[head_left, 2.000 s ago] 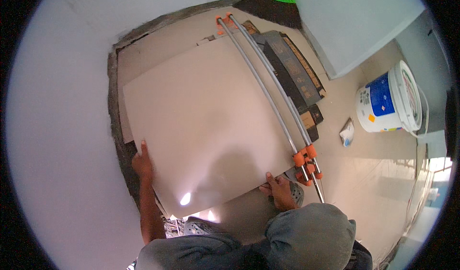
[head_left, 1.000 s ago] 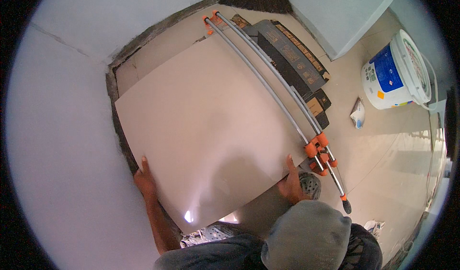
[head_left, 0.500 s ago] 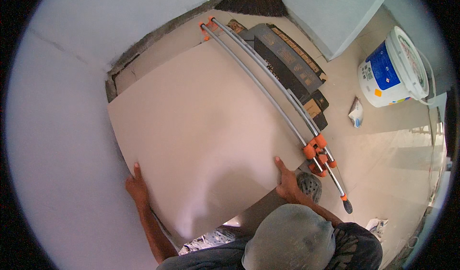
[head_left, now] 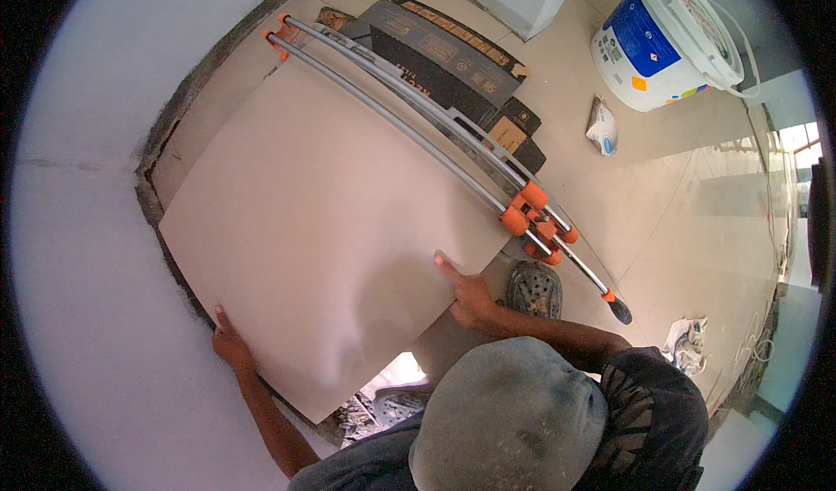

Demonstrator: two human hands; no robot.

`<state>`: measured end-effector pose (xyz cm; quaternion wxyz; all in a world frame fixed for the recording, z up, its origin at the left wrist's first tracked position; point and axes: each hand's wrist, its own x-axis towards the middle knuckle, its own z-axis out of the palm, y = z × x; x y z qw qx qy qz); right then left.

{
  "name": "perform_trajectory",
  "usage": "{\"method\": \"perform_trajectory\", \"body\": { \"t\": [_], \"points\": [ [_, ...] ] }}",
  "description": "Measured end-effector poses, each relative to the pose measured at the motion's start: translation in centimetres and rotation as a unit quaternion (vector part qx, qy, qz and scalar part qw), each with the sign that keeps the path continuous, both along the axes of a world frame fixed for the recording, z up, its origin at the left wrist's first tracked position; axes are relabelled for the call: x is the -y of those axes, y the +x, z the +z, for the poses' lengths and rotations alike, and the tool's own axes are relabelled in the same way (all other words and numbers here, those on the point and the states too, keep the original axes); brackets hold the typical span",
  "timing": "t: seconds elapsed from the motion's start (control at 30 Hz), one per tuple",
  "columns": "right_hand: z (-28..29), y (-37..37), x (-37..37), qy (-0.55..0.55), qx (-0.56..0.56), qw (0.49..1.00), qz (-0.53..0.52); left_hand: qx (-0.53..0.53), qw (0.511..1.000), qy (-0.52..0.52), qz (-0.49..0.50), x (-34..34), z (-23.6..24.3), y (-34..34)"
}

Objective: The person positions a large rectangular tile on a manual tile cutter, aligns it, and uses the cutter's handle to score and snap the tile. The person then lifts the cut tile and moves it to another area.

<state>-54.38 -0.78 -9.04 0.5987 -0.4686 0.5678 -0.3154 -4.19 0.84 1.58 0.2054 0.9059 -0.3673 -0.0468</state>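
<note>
A large beige square tile lies in front of me, its left side close along the wall. My left hand grips its left edge, thumb on the top face and fingers mostly hidden beneath. On the near right edge, my right hand holds the tile the same way, thumb flat on top. What looks like a manual tile cutter, with two metal rails, orange fittings and a dark-tipped handle, stretches over the tile's far right side.
Flattened dark cardboard lies beyond the rails. A white lidded bucket stands at far right, with a crumpled packet nearby. A clog-type shoe shows beside my right hand. A grey rounded cloth-covered shape fills the lower middle.
The view has turned, so bucket, cardboard and cutter appear farther left and higher. Both hands keep their hold on the tile. The broom's green top has left the picture.
</note>
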Motion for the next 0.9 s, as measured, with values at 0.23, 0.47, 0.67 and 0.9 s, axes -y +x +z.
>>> {"method": "perform_trajectory", "body": {
  "t": [0.23, 0.47, 0.67, 0.9],
  "points": [
    [2.5, -0.3, 0.3, 0.009, -0.026, 0.996, 0.079, -0.045, 0.997, 0.029, 0.063, 0.9, 3.7, -0.8],
    [4.8, -1.4, -0.2, -0.009, -0.034, 0.983, 0.182, -0.024, 0.995, 0.002, 0.094, -3.4, 4.2, 0.5],
    [0.7, -3.5, -2.0, 0.049, 0.030, 0.975, 0.215, -0.039, 0.992, 0.006, 0.123, -2.9, 8.6, -3.2],
    [0.0, -3.1, -2.8, 0.059, 0.172, 0.973, 0.144, -0.038, 0.995, 0.003, 0.097, -2.2, 14.0, -5.1]
  ]
}}
